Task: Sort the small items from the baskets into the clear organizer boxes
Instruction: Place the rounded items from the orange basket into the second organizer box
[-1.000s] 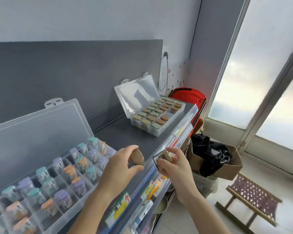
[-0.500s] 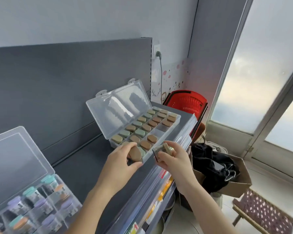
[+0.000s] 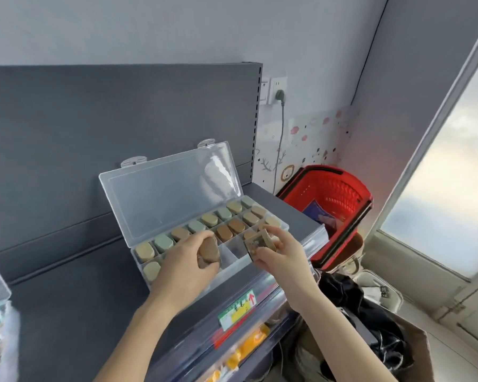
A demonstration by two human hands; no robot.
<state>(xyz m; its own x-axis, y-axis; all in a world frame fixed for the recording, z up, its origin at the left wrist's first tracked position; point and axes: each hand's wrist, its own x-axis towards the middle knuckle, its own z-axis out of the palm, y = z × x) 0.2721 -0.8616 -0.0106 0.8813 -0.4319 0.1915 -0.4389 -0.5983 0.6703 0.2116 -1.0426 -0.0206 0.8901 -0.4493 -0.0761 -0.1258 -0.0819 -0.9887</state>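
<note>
Box stands open on the shelf, lid leaning back against the grey panel, both rows mostly filled with tan, green and brown pieces. My left hand is over the front row, fingers and thumb curled round a brown piece. That piece sits just above the cells; as far as I can tell it is not yet down in one. My right hand is at the front right of the box, fingers pinching a small tan piece along with what looks like a clear wrapper, though the blur keeps me from being sure. Between my two hands one cell in the front row looks empty. Off the right end of the shelf stands the red basket, well apart from both hands.

I judge this to be the placing step, with one piece about to go in and the other waiting. Next I should lower the brown piece into a free cell, laid the same way as its neighbours so it seats flat, then let my fingers loosen and lift clear without nudging the pieces beside it. The tan piece probably has to come free of its wrapper first, and my left hand must be empty for that
</note>
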